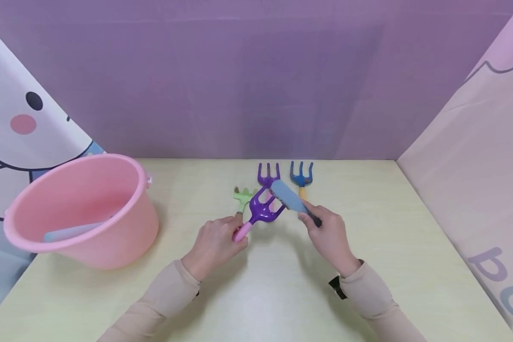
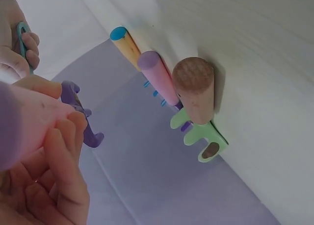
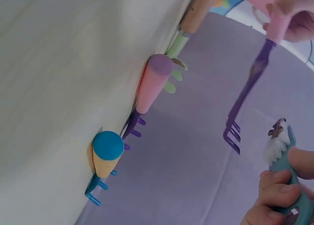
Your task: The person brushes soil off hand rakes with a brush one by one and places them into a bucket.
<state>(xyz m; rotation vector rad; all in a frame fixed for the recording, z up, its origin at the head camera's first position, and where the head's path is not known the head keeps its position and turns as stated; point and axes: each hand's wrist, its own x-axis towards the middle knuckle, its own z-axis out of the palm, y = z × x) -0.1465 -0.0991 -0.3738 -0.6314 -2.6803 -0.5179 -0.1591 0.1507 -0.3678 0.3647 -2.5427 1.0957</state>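
Note:
By its pink handle my left hand grips a small garden fork with three purple tines, held above the table. My right hand holds a small blue brush whose head overlaps the fork's tines in the head view. White bristles with brown dirt at their tip show in the right wrist view. Just beyond the hands lie a green hand rake with a wooden handle, another purple fork with a pink handle, and a blue fork with a yellow handle.
A pink bucket stands at the left of the pale table, with a light blue object inside. A purple backdrop rises behind the table, and printed panels flank it on both sides.

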